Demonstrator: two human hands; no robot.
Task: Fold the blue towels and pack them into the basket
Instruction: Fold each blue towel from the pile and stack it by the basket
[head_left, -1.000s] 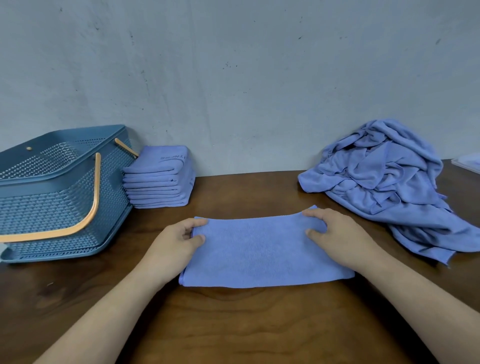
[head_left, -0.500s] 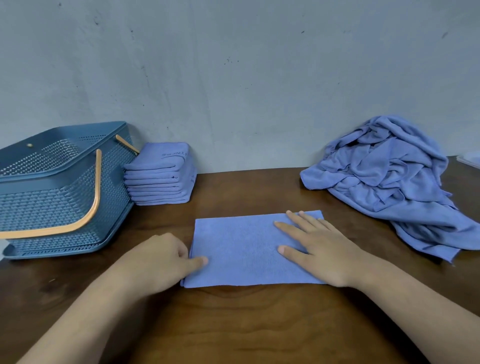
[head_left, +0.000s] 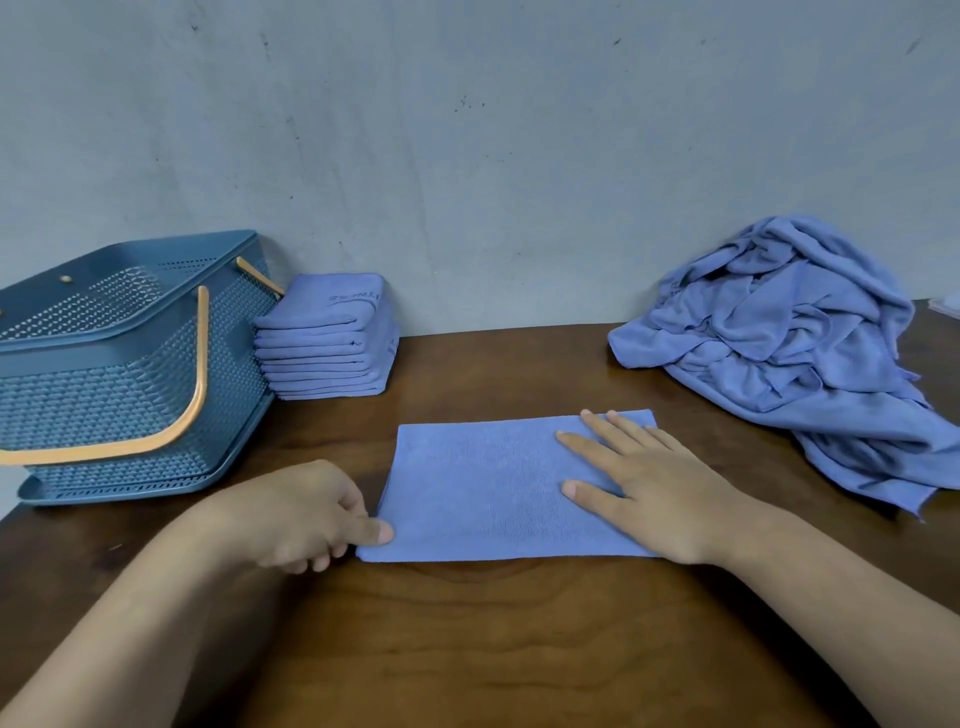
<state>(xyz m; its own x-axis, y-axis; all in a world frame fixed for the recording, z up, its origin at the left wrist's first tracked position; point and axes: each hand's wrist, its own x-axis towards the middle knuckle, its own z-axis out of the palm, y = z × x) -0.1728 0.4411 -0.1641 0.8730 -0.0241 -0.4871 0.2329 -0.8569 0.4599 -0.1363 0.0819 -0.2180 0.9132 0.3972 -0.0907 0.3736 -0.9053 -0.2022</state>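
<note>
Dark wooden surface (head_left: 519, 649) against a bare grey wall (head_left: 467, 156), and I'm working at its middle. My left hand (head_left: 306, 514) has its fingers curled, with the thumb pinching the near left corner of the towel (head_left: 478, 483). My right hand (head_left: 660, 483) lies flat on the towel's right part, fingers straight and spread, pressing it down.

The towel lies as a flat rectangle, long side across me, so I judge I'm mid-fold: one fold made, another due. Next I'd expect to lift the left edge and carry it over to the right edge. That calls for the right hand to pin the cloth, then slide clear, with the corners matched.

Further out on the left, a stack of folded towels (head_left: 327, 343) stands by the wall, just beside the basket (head_left: 104, 332). One orange handle (head_left: 197, 374) hangs down the basket's near side. I see no towel in it, though its floor is hidden. Far right lies a heap of unfolded towels (head_left: 789, 353), so packing looks unstarted and plenty of folding remains.
</note>
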